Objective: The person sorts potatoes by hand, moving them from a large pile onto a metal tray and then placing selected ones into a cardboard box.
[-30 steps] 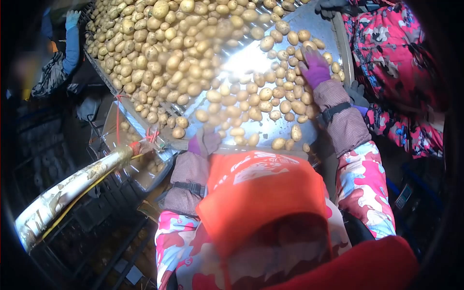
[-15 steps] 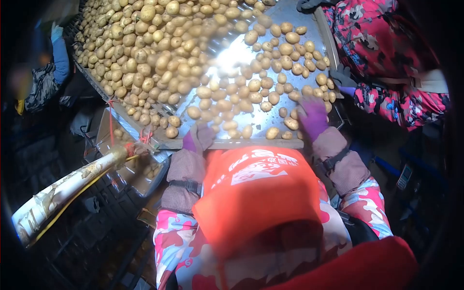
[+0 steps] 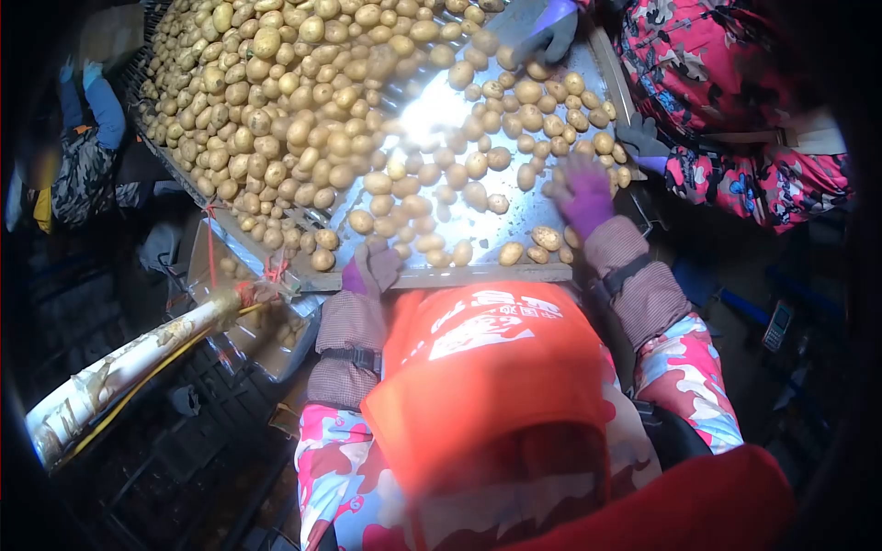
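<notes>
Many potatoes are heaped at the back left of a metal table, with looser ones spread across its right part. My left hand, in a purple and grey glove, rests at the table's front edge beside a few potatoes; its fingers are partly blurred. My right hand, gloved the same way, lies over the table's right side with its fingers spread, close to several potatoes. Nothing shows in its grasp.
A co-worker in pink camouflage stands at the right, one gloved hand over the table. Another person is at the far left, near a box. A taped white pole and a plastic-lined box are at the left front.
My right hand has moved slightly up and left, and potatoes around it have shifted. My left hand has barely moved. The co-worker's far hand has reached further in over the table.
</notes>
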Demonstrator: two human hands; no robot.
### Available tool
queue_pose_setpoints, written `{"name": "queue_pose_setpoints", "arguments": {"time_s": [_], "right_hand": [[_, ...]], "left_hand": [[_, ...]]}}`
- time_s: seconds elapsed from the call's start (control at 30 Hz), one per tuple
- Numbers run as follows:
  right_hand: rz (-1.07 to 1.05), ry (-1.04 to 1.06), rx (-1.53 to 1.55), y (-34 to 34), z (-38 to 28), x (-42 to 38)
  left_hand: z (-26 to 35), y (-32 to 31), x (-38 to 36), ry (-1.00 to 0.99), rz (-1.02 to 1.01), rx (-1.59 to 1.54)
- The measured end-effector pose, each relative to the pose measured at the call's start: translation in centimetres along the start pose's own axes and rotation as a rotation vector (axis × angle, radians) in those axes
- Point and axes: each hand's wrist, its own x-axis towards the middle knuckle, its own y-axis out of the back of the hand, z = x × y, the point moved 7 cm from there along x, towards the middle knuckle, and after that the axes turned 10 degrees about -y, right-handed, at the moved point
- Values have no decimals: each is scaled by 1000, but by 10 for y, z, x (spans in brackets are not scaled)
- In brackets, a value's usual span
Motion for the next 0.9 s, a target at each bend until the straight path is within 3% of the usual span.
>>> {"name": "queue_pose_setpoints", "arguments": {"time_s": [0.07, 0.13, 0.2, 0.3, 0.4, 0.43, 0.5, 0.6, 0.7, 0.8, 0.9], "right_hand": [[-47, -38, -453, 45, -9, 30], [461, 194, -404, 23, 21, 78], [197, -39, -126, 14, 31, 130], [2, -179, -160, 31, -20, 140], [244, -9, -35, -22, -35, 116], [173, 41, -53, -17, -37, 105], [23, 142, -94, -6, -31, 58], [18, 278, 71, -19, 7, 16], [89, 216, -133, 16, 3, -24], [304, 108, -185, 10, -6, -40], [-35, 67, 251, 12, -61, -9]], "left_hand": [[-8, 4, 9, 9, -4, -41], [-13, 8, 15, 30, -31, -76], [-15, 10, 17, 21, -20, -53], [-12, 9, 14, 15, 5, -40], [-22, 8, 24, 24, -90, -198], [-19, 2, 27, 22, -143, -282], [-13, 3, 19, 18, -97, -122], [-5, 0, 7, 11, 28, -42], [-3, -1, 7, 8, 57, -51], [-2, 0, 4, 13, 38, -46], [-2, -2, 4, 15, 32, -32]]}}
